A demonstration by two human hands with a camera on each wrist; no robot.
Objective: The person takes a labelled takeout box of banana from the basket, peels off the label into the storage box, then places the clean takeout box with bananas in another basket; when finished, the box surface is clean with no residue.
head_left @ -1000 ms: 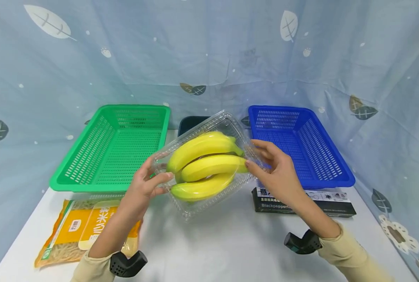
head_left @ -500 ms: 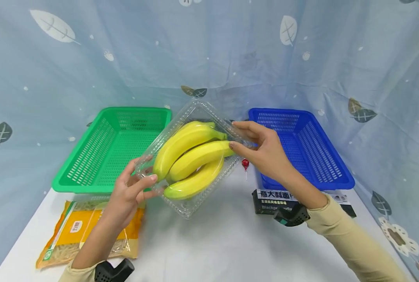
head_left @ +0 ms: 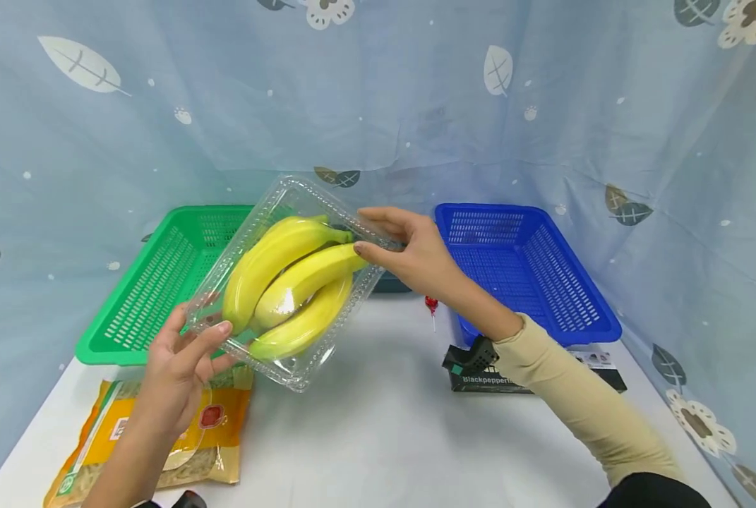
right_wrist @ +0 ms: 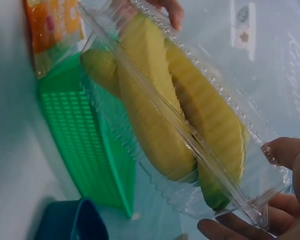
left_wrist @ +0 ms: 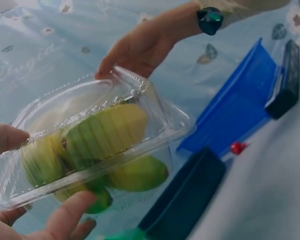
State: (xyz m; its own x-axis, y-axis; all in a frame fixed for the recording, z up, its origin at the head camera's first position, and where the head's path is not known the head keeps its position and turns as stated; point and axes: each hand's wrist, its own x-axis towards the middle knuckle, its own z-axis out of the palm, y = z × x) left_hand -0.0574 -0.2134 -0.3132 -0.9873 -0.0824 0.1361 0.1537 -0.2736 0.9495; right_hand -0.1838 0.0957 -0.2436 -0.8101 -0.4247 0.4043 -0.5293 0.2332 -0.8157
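Note:
A clear plastic clamshell box (head_left: 279,212) with several yellow-green bananas (head_left: 289,282) inside is held up in the air, tilted, partly in front of the green basket. My left hand (head_left: 181,367) grips its lower left end, the thumb on the top face. At the upper right end my right hand (head_left: 409,250) pinches the rim between thumb and fingers. The left wrist view shows the box (left_wrist: 155,142) with its lid down over the bananas (left_wrist: 105,135). In the right wrist view, the right hand's thumb (right_wrist: 282,150) lies over the box edge, fingers beneath.
The green basket (head_left: 117,321) stands at back left, the blue basket (head_left: 581,310) at back right. Between them sit a dark teal container (head_left: 390,283) and a red lollipop (head_left: 431,305). An orange food packet (head_left: 206,451) lies front left. A black box (head_left: 486,381) lies before the blue basket.
Both hands have carried the box of bananas leftward, from the middle toward the green basket, and tilted it more steeply. The lollipop and the dark container have come into sight from behind it.

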